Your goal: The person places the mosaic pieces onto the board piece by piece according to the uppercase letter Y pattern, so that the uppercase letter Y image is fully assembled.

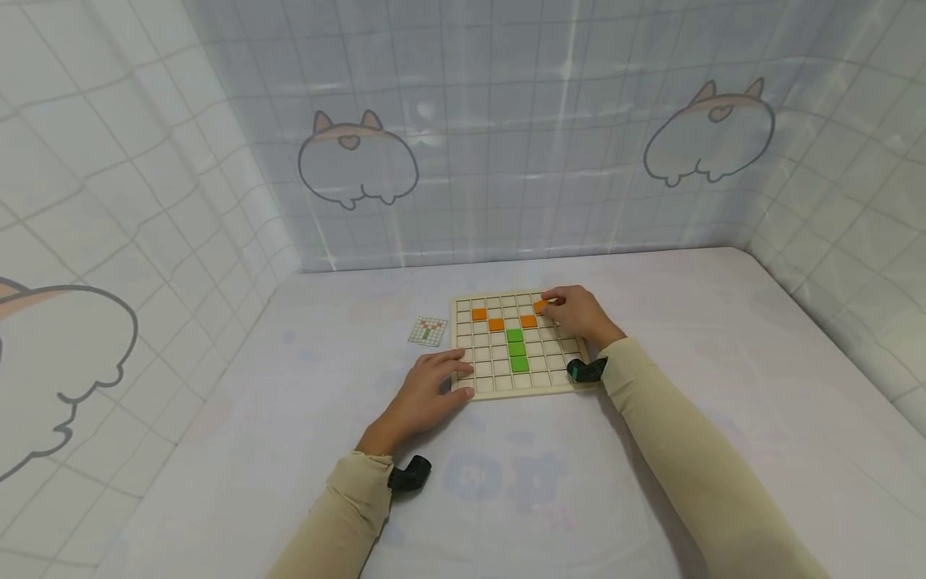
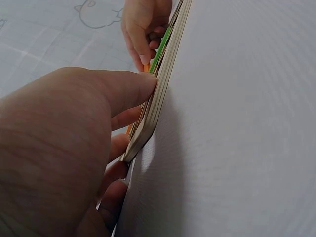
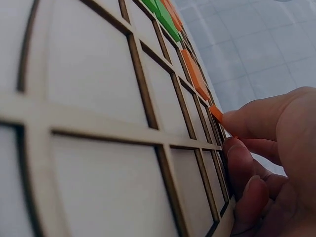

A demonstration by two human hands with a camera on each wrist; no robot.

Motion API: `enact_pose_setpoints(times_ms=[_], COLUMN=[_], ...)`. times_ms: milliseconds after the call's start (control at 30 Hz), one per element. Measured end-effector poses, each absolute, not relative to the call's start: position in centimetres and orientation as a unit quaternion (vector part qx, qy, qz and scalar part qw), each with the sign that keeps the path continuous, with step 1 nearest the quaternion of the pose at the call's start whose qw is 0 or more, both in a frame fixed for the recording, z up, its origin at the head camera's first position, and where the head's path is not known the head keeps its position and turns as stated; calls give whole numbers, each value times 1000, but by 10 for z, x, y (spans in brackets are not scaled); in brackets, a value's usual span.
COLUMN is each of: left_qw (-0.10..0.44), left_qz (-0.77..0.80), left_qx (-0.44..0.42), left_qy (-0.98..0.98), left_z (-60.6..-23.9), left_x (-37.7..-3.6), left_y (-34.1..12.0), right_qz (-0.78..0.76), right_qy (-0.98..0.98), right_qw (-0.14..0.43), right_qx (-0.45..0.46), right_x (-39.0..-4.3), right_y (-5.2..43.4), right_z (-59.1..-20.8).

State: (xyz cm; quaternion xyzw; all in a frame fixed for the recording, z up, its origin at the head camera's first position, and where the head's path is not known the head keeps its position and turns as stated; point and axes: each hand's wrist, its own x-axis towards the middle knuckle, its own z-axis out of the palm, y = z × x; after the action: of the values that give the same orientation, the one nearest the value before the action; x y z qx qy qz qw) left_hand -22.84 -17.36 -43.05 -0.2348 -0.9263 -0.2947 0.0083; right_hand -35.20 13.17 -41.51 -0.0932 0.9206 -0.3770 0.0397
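A pale wooden grid board (image 1: 483, 374) lies on the table with raised lines between its square cells. Three green tiles (image 1: 517, 349) form a column in its middle. Orange tiles sit in cells above the column, among them one at the left (image 1: 479, 314) and one at the right (image 1: 529, 321). At the far right part of the board, my right hand (image 1: 576, 312) pinches another orange tile (image 3: 216, 113) between thumb and fingers, low over the grid. My left hand (image 1: 428, 388) rests at the near left corner, its thumb on the board's edge (image 2: 157, 98) and its fingers spread and relaxed.
Left of the board lies a small card (image 1: 428, 330) printed with a grid pattern in orange and green. A pale cloth covers the table (image 1: 347, 322). Tiled-print curtains (image 1: 492, 161) stand behind and at both sides. Each wrist carries a black device (image 1: 410, 474).
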Motion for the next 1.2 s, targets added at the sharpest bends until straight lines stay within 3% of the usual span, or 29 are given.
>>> enact_pose_setpoints(times_ms=[1200], left_qw=[10], left_qz=[-294], left_qx=[-237], left_qy=[-926], left_z=[-428], left_x=[-227], left_y=[-173], right_qz=[-379], right_qy=[919], right_qw=[30], right_qx=[-100], right_x=[-347], right_y=[132], right_z=[-413])
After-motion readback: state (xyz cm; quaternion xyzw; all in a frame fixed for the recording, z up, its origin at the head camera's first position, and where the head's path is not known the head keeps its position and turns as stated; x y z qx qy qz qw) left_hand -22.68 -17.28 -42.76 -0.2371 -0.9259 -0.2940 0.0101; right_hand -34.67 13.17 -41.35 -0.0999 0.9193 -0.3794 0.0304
